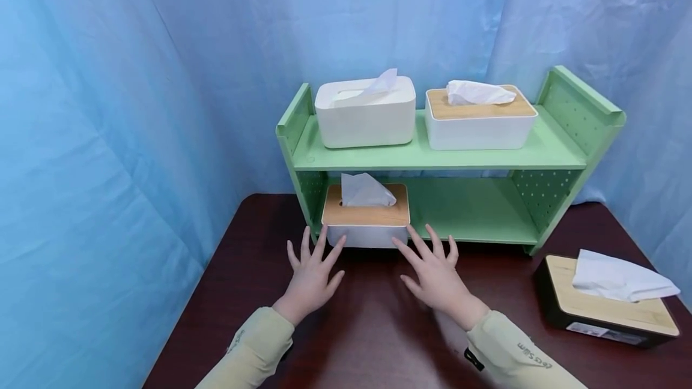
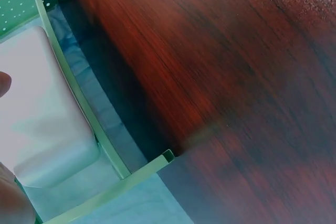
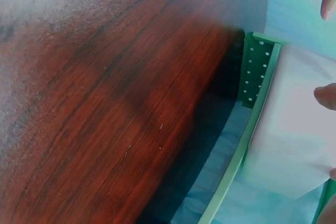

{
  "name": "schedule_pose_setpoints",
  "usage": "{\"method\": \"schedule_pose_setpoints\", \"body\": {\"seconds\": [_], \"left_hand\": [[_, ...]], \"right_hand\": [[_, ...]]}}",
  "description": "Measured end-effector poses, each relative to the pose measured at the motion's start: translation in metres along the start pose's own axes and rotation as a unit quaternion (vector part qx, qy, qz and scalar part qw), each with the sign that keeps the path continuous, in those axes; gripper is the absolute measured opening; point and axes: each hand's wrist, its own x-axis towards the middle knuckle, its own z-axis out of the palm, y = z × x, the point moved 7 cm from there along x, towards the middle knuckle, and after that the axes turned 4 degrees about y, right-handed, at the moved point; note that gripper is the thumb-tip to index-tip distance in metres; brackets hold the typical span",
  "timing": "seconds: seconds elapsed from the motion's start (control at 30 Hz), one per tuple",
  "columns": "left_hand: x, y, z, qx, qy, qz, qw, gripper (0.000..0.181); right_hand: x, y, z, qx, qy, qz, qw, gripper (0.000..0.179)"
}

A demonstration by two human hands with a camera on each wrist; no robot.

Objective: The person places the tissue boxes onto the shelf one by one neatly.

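Note:
A white tissue box with a wooden lid (image 1: 367,215) sits at the left end of the green rack's lower shelf, a tissue poking up from its slot. Just in front of its left side is my left hand (image 1: 310,278), fingers spread and straight. My right hand (image 1: 437,275) mirrors it at the box's right side, fingers also spread, the index fingertip overlapping the corner. In the left wrist view the box's pale front (image 2: 42,108) fills the left edge, with parts of fingers before it. The right wrist view shows the same box (image 3: 294,124) with fingertips close by.
On the rack's (image 1: 470,209) upper shelf stand an all-white tissue box (image 1: 367,116) and a white tissue box with wooden lid (image 1: 481,131). A black tissue box with a wooden lid (image 1: 605,305) lies on the dark table (image 1: 357,341) at right. Blue curtains (image 1: 162,77) hang behind.

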Motion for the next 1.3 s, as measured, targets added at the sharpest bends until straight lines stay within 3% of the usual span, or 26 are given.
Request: {"method": "schedule_pose_setpoints", "body": {"seconds": [0.23,0.87,1.1,1.3], "left_hand": [[0.005,-0.003,0.003,0.013,-0.007,-0.014,0.9998,0.067],[0.042,-0.017,0.011,0.066,-0.019,-0.047,0.9966,0.067],[0.041,-0.020,0.017,0.074,-0.033,-0.050,0.9954,0.067],[0.041,-0.014,0.016,0.079,-0.034,-0.049,0.9951,0.064]], "right_hand": [[0.004,0.000,0.001,-0.025,-0.010,0.008,0.9996,0.072],[0.042,0.020,0.017,-0.062,-0.059,0.029,0.9959,0.078],[0.042,0.019,0.021,-0.057,-0.074,0.034,0.9950,0.078],[0.041,0.019,0.019,-0.047,-0.055,0.030,0.9970,0.077]]}}
